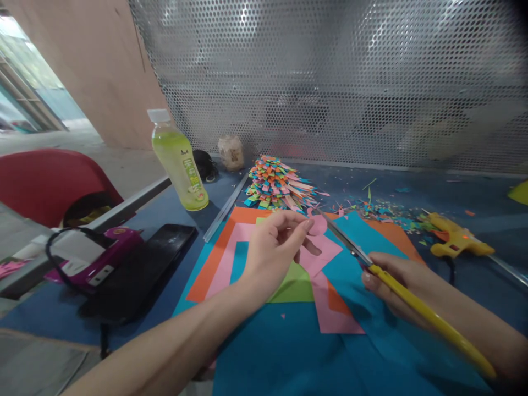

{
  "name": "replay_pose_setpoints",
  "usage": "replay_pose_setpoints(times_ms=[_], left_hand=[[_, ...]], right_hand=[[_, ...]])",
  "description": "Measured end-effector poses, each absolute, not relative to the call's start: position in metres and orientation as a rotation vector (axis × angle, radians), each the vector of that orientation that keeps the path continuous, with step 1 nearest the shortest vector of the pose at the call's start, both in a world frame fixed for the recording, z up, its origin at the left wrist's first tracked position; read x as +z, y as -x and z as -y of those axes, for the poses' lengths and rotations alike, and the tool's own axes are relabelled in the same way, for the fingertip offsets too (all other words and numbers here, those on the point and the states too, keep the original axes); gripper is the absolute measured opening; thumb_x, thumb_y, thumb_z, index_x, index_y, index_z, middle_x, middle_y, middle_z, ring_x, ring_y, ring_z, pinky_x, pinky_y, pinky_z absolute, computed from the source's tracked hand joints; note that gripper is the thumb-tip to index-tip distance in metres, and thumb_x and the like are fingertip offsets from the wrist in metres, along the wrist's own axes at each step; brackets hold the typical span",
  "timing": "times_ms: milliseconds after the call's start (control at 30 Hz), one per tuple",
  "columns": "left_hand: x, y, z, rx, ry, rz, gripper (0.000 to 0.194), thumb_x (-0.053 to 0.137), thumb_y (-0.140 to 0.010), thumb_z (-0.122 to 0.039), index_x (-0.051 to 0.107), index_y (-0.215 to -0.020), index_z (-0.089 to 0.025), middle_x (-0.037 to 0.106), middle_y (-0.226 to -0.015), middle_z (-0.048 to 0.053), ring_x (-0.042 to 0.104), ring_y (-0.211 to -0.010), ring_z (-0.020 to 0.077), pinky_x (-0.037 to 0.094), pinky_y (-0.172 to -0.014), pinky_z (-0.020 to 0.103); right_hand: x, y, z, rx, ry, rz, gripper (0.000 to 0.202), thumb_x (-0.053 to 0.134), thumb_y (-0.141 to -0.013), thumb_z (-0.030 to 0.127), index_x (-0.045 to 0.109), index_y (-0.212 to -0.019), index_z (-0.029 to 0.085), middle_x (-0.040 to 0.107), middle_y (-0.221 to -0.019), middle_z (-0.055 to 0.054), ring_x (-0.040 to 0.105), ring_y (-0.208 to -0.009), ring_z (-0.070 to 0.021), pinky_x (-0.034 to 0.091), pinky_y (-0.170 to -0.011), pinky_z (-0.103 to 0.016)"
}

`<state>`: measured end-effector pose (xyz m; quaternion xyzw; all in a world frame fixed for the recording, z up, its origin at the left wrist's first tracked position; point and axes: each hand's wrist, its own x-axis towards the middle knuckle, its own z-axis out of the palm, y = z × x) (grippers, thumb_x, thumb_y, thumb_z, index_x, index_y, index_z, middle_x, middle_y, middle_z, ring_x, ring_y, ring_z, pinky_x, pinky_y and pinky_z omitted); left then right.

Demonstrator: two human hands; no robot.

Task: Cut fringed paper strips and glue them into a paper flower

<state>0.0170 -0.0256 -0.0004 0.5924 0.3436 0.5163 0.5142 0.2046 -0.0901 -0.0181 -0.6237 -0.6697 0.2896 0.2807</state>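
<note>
My left hand (284, 239) is over the middle of the paper pile, its thumb and forefinger pinched at the edge of a piece of pink paper (322, 254). The other fingers are loosely curled. My right hand (396, 278) grips scissors (429, 319) with long yellow handles, holding them near the pivot. Their metal blades point up and left, the tips beside a curved bit of the pink paper. Blue, orange, pink and green sheets (289, 346) lie overlapped beneath both hands. Behind them stands a cone-shaped bundle of many-coloured paper strips (270, 181).
A green drink bottle (179, 165), a clear ruler (226, 209), a black phone (144, 275) and a purple power strip (111, 253) are on the left. Paper scraps (388, 212) and a yellow glue gun (457, 236) lie right. A perforated metal panel (330, 82) rises behind.
</note>
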Motion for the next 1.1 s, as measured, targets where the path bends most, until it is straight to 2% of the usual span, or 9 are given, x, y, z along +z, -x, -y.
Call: replay_pose_setpoints(times_ms=[167, 467, 767, 933, 1100], left_hand=[[-0.0016, -0.0165, 0.0264, 1.221, -1.474, -0.834, 0.012, 0.059, -0.079, -0.026, 0.057, -0.074, -0.016, 0.061, -0.05, -0.002, 0.058, -0.044, 0.0087, 0.038, -0.037, 0.016], [-0.001, -0.0167, 0.0274, 1.208, -1.488, -0.847, 0.01, 0.06, -0.079, -0.025, 0.059, -0.074, -0.015, 0.062, -0.049, -0.002, 0.058, -0.043, 0.0088, 0.038, -0.037, 0.016], [-0.0007, -0.0182, 0.0262, 1.27, -1.42, -0.828, 0.008, 0.061, -0.078, -0.022, 0.059, -0.076, -0.014, 0.062, -0.052, -0.002, 0.061, -0.047, 0.0087, 0.038, -0.037, 0.014], [-0.0011, -0.0175, 0.0259, 1.285, -1.422, -0.803, 0.006, 0.06, -0.078, -0.02, 0.059, -0.077, -0.014, 0.063, -0.056, -0.002, 0.062, -0.049, 0.0076, 0.041, -0.038, 0.013], [-0.001, -0.0166, 0.0266, 1.259, -1.474, -0.811, 0.004, 0.06, -0.078, -0.018, 0.061, -0.077, -0.015, 0.063, -0.054, -0.002, 0.059, -0.045, 0.0063, 0.041, -0.038, 0.013]], right_hand=[[-0.0197, -0.206, 0.0885, 0.698, 1.646, 1.88, 0.043, 0.041, -0.078, 0.06, 0.034, -0.062, 0.022, 0.03, -0.054, 0.006, 0.029, -0.047, -0.0095, 0.024, -0.044, -0.024], [-0.0176, -0.2026, 0.0906, 0.701, 1.697, 1.811, 0.038, 0.043, -0.078, 0.055, 0.032, -0.061, 0.022, 0.025, -0.052, 0.007, 0.025, -0.044, -0.0086, 0.021, -0.042, -0.024], [-0.0212, -0.2058, 0.088, 0.791, 1.689, 1.787, 0.047, 0.043, -0.073, 0.066, 0.032, -0.058, 0.023, 0.024, -0.045, 0.009, 0.025, -0.037, -0.0072, 0.018, -0.038, -0.023], [-0.0145, -0.2034, 0.0899, 0.83, 1.723, 1.833, 0.044, 0.042, -0.075, 0.064, 0.033, -0.06, 0.023, 0.025, -0.048, 0.008, 0.026, -0.04, -0.0084, 0.019, -0.039, -0.023], [-0.014, -0.2034, 0.0896, 0.733, 1.709, 1.858, 0.041, 0.043, -0.077, 0.059, 0.033, -0.061, 0.023, 0.025, -0.053, 0.007, 0.027, -0.045, -0.0095, 0.022, -0.043, -0.024]])
